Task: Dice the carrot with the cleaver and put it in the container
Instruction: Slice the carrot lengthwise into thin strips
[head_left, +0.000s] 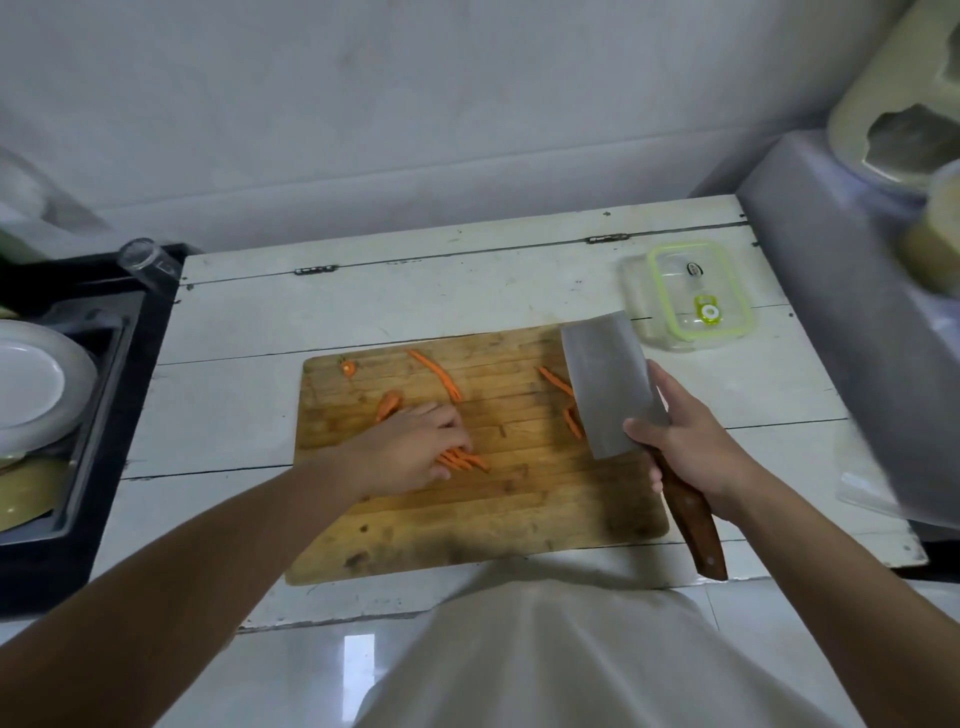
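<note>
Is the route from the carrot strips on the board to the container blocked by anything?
Yes: the container has its green-rimmed lid on, so nothing can go in yet. The cleaver, held raised in the right hand, also sits between the carrot strips under the left hand and the container.

Bright orange carrot strips (464, 459) lie on a honey-brown wooden board (519, 493) streaked with darker cut lines, on a scuffed white table (415, 291). The cleaver (608, 384) is dull grey with a reddish-brown handle; the clear container (688, 296) has a lime-green rim, and the plate (31, 384) is white
</note>
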